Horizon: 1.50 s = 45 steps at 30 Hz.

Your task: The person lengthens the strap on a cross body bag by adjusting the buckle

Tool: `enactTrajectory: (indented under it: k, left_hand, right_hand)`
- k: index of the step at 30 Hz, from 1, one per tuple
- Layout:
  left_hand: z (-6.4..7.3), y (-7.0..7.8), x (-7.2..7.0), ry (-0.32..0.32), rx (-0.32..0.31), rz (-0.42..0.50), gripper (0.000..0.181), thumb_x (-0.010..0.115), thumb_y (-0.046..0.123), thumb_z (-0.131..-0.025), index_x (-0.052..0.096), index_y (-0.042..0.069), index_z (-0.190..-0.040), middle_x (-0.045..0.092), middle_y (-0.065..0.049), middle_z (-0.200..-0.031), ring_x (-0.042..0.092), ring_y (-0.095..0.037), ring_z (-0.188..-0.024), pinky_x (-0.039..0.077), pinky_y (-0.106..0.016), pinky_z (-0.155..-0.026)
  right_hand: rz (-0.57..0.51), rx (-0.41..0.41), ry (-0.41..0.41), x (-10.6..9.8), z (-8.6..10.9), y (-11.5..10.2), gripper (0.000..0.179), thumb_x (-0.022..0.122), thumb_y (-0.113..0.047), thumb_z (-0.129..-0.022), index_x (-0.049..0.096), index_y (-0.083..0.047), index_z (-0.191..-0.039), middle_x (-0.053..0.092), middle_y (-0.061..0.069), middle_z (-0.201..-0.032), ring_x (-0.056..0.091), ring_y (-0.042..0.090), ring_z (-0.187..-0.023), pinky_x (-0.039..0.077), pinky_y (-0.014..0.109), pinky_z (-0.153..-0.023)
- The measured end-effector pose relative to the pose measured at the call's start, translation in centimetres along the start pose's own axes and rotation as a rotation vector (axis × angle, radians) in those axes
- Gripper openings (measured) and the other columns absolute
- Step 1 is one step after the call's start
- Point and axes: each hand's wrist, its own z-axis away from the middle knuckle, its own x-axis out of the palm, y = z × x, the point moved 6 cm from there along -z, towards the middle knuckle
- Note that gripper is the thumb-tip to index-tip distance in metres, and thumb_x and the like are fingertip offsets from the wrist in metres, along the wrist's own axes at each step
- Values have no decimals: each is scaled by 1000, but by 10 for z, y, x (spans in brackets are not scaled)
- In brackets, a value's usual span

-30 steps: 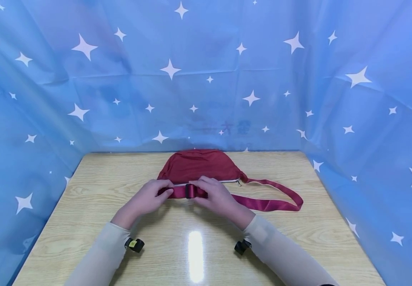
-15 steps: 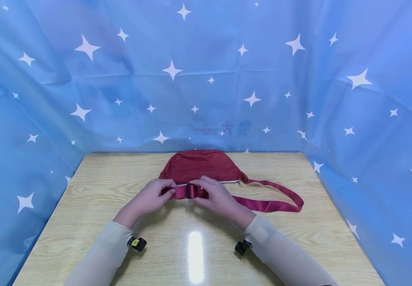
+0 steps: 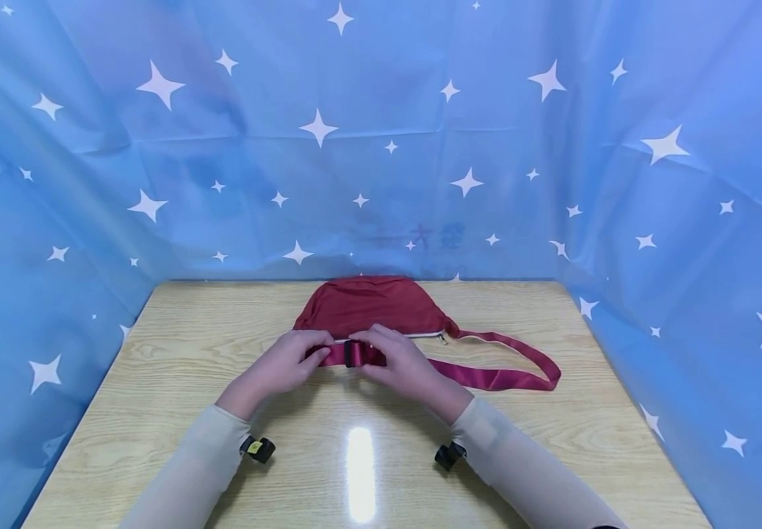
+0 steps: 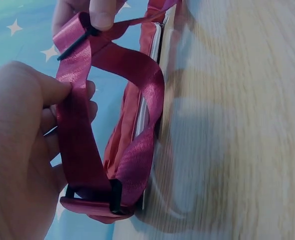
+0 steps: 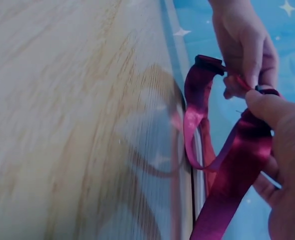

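A dark red waist bag [image 3: 370, 308] lies at the back of the table, its zip side facing me. In front of it, my left hand [image 3: 284, 365] pinches the bag's shiny red strap [image 4: 76, 107] between thumb and fingers. My right hand [image 3: 399, 365] pinches the strap at a black slider buckle [image 3: 350, 354], its thumb tip right at the slider's edge. Between the hands the strap runs through this slider. Below the left hand, a second black buckle [image 4: 116, 196] hangs in a loop of the strap.
The strap's long end [image 3: 500, 379] loops out to the right on the wood-grain table [image 3: 189, 353]. A silver zip pull [image 3: 443, 339] hangs at the bag's right corner. A blue curtain [image 3: 381, 162] with white stars encloses the table's back and sides.
My left hand has slid a little to the right along the strap, nearer the slider buckle. The right hand and the bag have stayed in place.
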Motion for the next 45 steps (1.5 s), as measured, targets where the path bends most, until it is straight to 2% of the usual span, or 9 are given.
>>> enactTrajectory:
  k: [5,8,12,18,22,28,34,40,45]
  left_hand:
    - [-2,4,0,7,21,-16,16,66,11,-112,72,24,-107,62,13,-88,57,-11,-81,51,-36,-80]
    - [-3,7,0,18,38,6,13,67,9,-111,72,21,-114,64,12,-88,57,-10,-77,51,-35,-77]
    - [-3,10,1,35,53,68,19,66,6,-111,61,15,-128,69,8,-92,60,-9,-77,53,-35,-77]
    - [-6,13,5,59,73,66,20,61,3,-112,53,14,-127,67,8,-91,59,-8,-76,51,-33,-76]
    - [-6,12,6,80,57,29,18,58,4,-113,55,14,-127,65,4,-92,58,-12,-77,52,-35,-77]
    - [3,0,4,64,-27,-4,18,59,14,-115,61,18,-132,72,3,-112,65,-13,-95,55,-43,-88]
    - [15,-16,-2,34,-64,-52,11,66,19,-112,70,22,-122,70,9,-105,66,-17,-100,54,-48,-93]
    - [21,-23,-8,58,-27,-85,8,69,15,-109,72,22,-107,68,13,-96,67,-23,-104,53,-53,-97]
    - [20,-21,-9,61,-10,-95,13,69,12,-108,70,23,-101,64,15,-89,67,-24,-102,52,-54,-98]
  right_hand:
    - [34,-8,5,3,-2,-3,55,90,-13,-95,68,-19,-146,66,-4,-115,61,17,-95,55,33,-81]
    - [49,-12,14,4,-3,-7,57,93,-14,-93,70,-19,-144,66,-4,-113,60,16,-93,54,35,-81]
    - [59,-7,16,5,-5,-10,56,94,-15,-91,73,-18,-143,67,-3,-110,60,14,-92,55,35,-81]
    - [56,6,4,8,-7,-8,55,94,-16,-92,73,-17,-143,67,-3,-113,61,13,-95,57,33,-84]
    - [53,-14,17,8,-6,-9,55,95,-15,-91,74,-14,-142,69,-1,-112,64,17,-94,57,36,-85]
    - [91,-53,38,4,-5,-12,55,94,-14,-91,75,-12,-142,70,-1,-108,65,20,-90,54,38,-85]
    - [101,-46,44,-1,0,-13,57,92,-7,-89,74,-10,-143,68,-3,-104,60,20,-87,52,37,-81]
    - [93,-45,63,-5,3,-9,58,90,-4,-86,75,-10,-143,69,-2,-106,58,15,-90,52,37,-83]
    - [56,-20,56,-6,4,-5,57,87,-1,-87,75,-10,-142,71,-1,-108,63,21,-91,51,39,-84]
